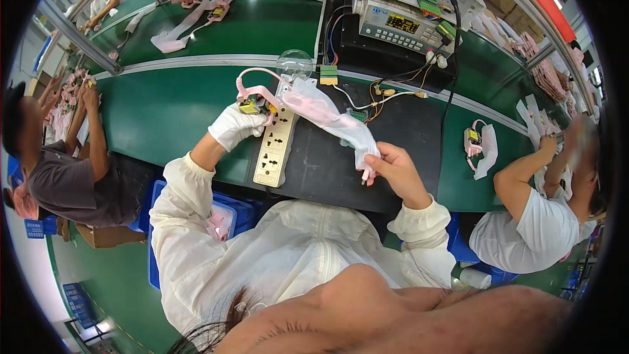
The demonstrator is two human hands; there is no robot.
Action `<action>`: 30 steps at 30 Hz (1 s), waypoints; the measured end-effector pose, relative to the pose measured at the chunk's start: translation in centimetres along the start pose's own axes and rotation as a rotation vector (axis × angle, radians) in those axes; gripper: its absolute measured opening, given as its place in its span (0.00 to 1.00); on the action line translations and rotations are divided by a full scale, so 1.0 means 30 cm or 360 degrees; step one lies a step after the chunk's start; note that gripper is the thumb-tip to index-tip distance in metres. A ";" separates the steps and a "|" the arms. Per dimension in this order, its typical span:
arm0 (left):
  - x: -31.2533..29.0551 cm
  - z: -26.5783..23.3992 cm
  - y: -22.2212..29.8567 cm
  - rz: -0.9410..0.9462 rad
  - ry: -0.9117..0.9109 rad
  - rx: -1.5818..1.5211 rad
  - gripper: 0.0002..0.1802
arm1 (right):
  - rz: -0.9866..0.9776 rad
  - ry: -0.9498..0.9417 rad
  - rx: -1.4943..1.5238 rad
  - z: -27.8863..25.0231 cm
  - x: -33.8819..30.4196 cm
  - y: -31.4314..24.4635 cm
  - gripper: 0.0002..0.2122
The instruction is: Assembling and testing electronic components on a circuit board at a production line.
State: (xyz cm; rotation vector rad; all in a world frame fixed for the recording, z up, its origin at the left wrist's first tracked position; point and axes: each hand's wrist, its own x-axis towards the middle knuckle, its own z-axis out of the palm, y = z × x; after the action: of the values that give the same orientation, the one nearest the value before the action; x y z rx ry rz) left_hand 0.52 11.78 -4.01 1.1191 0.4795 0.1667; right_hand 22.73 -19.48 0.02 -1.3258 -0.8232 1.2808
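Nearest, the bare right hand pinches the near end of a translucent white sleeve between thumb and fingers, a small pale tip poking out there. Farther left, the gloved left hand is closed around a pink part with exposed circuitry; its pink cord loops toward the sleeve's far end. Gripping at opposite ends seems to hold the sleeve stretched out, and the glove likely shields the bare electronics. A pale power strip lies beside the left hand, presumably for easy reach, against a black mat. To the right, another pink unit lies on the green table. Farther off, past a clear dome, stand stacked instruments, perhaps set back to spare working space.
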 end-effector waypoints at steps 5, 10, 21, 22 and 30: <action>0.043 -0.025 -0.036 0.0045 0.0184 -0.0002 0.24 | 0.0001 0.0169 0.0152 0.017 0.020 -0.038 0.09; 0.059 -0.008 -0.006 0.0100 0.0130 0.0409 0.23 | -0.0098 0.0352 0.0107 -0.039 0.077 -0.055 0.09; 0.218 -0.158 -0.018 0.0483 -0.0544 0.1282 0.25 | -0.0528 0.0713 -0.0449 -0.152 0.224 0.100 0.11; 0.210 -0.141 0.009 0.0572 -0.0624 0.1356 0.25 | -0.0522 0.0724 -0.0446 -0.143 0.215 0.090 0.11; 0.160 -0.131 0.029 0.0108 -0.0428 0.0695 0.32 | -0.0770 0.0669 -0.1545 -0.113 0.196 0.038 0.07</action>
State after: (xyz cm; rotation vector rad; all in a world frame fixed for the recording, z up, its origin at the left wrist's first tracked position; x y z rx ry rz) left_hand 3.10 17.15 -5.95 1.5616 0.2405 -0.0338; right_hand 26.87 -14.83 -2.91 -1.8790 -1.4189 0.1496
